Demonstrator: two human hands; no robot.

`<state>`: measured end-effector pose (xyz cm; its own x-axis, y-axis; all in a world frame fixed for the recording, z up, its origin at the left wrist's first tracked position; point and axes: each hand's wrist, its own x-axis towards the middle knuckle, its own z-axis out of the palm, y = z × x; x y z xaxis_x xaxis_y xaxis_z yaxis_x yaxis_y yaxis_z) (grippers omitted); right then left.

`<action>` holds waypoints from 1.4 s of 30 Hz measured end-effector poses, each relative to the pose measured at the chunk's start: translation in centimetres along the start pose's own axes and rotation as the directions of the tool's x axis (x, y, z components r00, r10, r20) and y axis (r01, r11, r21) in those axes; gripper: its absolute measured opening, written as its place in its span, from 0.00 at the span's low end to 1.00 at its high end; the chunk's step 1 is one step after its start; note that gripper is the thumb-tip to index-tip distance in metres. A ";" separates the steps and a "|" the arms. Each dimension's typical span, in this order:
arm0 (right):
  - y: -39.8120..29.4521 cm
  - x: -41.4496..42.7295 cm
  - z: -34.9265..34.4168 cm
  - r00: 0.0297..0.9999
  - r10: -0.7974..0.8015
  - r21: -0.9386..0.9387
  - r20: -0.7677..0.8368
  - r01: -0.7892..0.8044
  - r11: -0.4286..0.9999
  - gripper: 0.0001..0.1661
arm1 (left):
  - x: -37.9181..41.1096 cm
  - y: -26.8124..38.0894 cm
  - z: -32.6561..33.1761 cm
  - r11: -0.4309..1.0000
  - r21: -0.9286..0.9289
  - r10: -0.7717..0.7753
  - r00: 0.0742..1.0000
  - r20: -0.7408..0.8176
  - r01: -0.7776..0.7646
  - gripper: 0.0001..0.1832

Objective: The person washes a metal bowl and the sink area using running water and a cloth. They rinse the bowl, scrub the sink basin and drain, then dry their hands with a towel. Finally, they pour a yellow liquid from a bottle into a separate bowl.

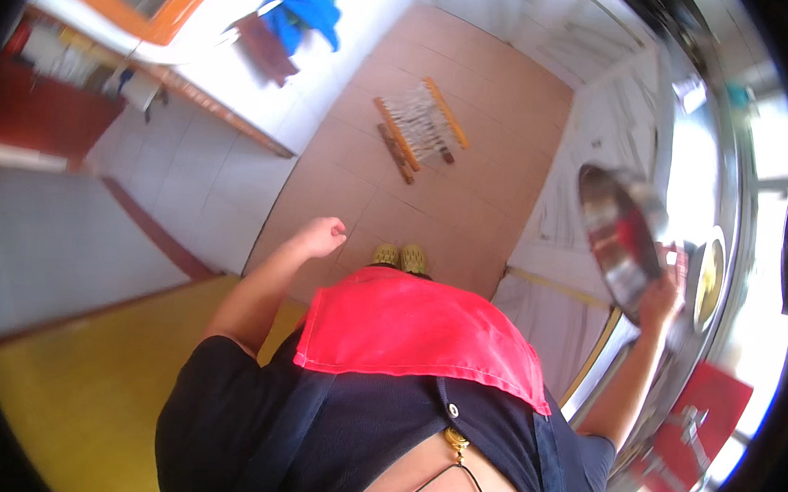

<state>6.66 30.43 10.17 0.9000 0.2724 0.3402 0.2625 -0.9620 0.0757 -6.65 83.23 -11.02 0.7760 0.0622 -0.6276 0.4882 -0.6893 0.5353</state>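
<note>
My right hand [661,296] grips the rim of a round, shiny metal basin [617,246], blurred and tipped on its side beside the counter on the right. Red reflects in its inner surface. My left hand [323,237] hangs over the floor in front of me, fingers curled in with nothing visible in them. A red apron [415,335] covers my waist above a dark top. On the counter just beyond my right hand stands a pale bowl [708,282] with something yellow in it.
A low folding stool [418,126] with a woven seat stands on the tiled floor [344,175]. White marbled cabinets [597,137] line the right. A red panel with metal fittings [700,434] is at lower right. Blue cloth [303,10] hangs on the left wall; a ledge [206,106] juts out there.
</note>
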 end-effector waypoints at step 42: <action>-128.9 11.7 8.5 0.073 -0.850 0.646 0.521 -0.685 0.337 0.25 | -29.3 -55.3 -39.2 -0.230 -0.534 -0.867 0.421 -0.269 -0.814 0.25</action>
<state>-13.72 157.75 -3.61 0.0233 0.8488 -0.5281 -0.3037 -0.4973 -0.8127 -40.74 147.82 -0.13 0.0106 0.8174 -0.5760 -0.5305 0.4929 0.6896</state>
